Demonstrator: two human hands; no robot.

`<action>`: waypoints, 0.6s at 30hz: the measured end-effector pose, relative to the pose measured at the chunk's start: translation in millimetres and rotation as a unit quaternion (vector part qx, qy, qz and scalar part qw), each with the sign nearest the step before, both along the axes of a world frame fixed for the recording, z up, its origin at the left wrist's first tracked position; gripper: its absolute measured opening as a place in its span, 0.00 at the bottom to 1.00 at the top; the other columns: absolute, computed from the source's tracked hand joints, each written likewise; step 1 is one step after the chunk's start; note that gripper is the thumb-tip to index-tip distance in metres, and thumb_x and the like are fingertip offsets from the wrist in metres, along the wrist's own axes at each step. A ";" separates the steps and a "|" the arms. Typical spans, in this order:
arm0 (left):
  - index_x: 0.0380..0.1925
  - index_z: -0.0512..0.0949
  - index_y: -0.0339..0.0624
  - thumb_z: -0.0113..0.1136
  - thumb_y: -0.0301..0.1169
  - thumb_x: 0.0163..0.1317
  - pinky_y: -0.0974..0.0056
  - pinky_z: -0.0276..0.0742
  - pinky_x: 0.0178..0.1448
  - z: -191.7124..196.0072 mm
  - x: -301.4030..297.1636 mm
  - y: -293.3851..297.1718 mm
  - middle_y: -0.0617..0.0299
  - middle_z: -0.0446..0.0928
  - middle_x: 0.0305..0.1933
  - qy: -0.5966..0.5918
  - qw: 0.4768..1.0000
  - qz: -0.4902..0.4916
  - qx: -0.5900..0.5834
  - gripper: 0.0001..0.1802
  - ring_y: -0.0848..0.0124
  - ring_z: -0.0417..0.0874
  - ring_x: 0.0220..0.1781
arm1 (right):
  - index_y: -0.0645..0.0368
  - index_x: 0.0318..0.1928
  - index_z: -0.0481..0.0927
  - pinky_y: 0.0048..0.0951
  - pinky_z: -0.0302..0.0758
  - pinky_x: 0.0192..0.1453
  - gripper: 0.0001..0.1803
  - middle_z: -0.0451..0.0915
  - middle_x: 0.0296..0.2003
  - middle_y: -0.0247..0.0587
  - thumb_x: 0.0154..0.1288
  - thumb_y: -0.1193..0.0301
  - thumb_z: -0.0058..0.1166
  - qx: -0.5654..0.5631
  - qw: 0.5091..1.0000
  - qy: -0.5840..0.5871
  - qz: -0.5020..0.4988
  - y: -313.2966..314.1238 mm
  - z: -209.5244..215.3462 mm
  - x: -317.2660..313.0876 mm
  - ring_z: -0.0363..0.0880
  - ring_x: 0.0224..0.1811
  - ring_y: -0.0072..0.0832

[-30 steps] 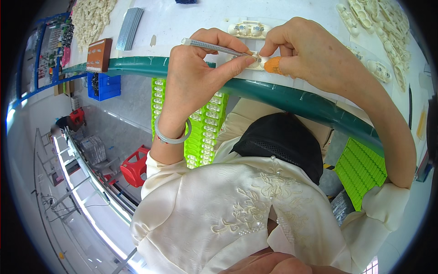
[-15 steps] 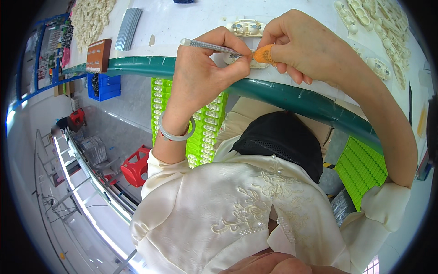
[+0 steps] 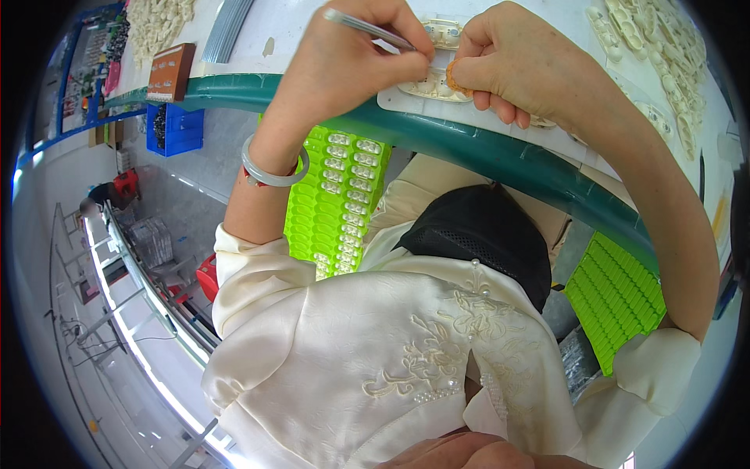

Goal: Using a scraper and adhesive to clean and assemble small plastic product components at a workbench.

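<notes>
1. Left hand (image 3: 351, 59) closed around thin metal tool (image 3: 367, 27), tip angled down onto white moulded tray (image 3: 418, 86) for reach.
2. Tray at table's green front edge (image 3: 500, 152).
3. Right hand (image 3: 516, 59) pinching small orange piece (image 3: 453, 78) shut against tray, steadying it.

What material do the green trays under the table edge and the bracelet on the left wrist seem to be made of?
Green trays: probably moulded plastic, bright lime with a slight gloss and rows of identical shaped pockets. Bracelet: a pale, smooth, slightly translucent ring, perhaps jade, glass or resin; the look does not settle which.
</notes>
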State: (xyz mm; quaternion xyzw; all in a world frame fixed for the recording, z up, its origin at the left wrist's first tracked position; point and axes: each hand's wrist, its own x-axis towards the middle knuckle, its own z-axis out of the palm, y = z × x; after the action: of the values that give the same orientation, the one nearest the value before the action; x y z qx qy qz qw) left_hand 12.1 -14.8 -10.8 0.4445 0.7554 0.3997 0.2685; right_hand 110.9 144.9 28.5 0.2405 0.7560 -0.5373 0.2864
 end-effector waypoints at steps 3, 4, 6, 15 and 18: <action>0.28 0.78 0.34 0.61 0.23 0.54 0.73 0.76 0.37 11.8 -16.8 -4.2 0.61 0.80 0.30 0.017 0.996 0.057 0.060 0.04 0.76 0.79 0.30 | 0.68 0.26 0.76 0.21 0.69 0.18 0.08 0.76 0.17 0.39 0.54 0.74 0.54 0.025 0.999 0.004 0.023 0.2 0.8 -5.3 0.72 0.14 0.21; 0.27 0.77 0.36 0.61 0.27 0.56 0.72 0.77 0.31 16.1 -19.4 -6.1 0.60 0.79 0.28 0.027 0.988 0.103 0.110 0.05 0.74 0.79 0.26 | 0.68 0.26 0.76 0.21 0.69 0.18 0.08 0.76 0.17 0.39 0.54 0.74 0.54 0.029 0.999 0.006 0.029 -2.2 -2.5 -4.8 0.72 0.14 0.21; 0.28 0.78 0.36 0.63 0.29 0.55 0.75 0.72 0.29 11.0 -24.7 -8.6 0.61 0.79 0.27 0.039 0.977 0.136 0.159 0.07 0.76 0.76 0.24 | 0.65 0.24 0.73 0.19 0.63 0.11 0.06 0.73 0.15 0.37 0.52 0.74 0.51 0.081 0.988 0.121 0.053 -5.0 -15.2 2.5 0.65 0.09 0.16; 0.28 0.80 0.39 0.59 0.20 0.51 0.70 0.76 0.35 -41.4 -39.0 -31.1 0.61 0.80 0.36 0.225 0.939 0.198 0.171 0.05 0.72 0.81 0.33 | 0.67 0.22 0.72 0.24 0.70 0.15 0.10 0.76 0.16 0.41 0.51 0.72 0.56 0.012 0.997 0.079 -0.001 -5.4 -14.0 8.2 0.70 0.12 0.21; 0.28 0.79 0.37 0.57 0.19 0.50 0.68 0.78 0.36 -42.6 -35.4 -29.1 0.58 0.79 0.36 0.268 0.927 0.191 0.183 0.05 0.67 0.82 0.32 | 0.67 0.24 0.72 0.24 0.69 0.14 0.10 0.76 0.17 0.42 0.52 0.72 0.56 0.010 0.998 0.068 0.000 -5.0 -14.4 9.2 0.70 0.12 0.21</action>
State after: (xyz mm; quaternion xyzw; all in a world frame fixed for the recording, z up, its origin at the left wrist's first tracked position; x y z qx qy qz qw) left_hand -23.2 -43.9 -53.4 0.4240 0.7834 0.4406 -0.1111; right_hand 120.1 139.9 14.1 0.2069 0.7788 -0.5448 0.2319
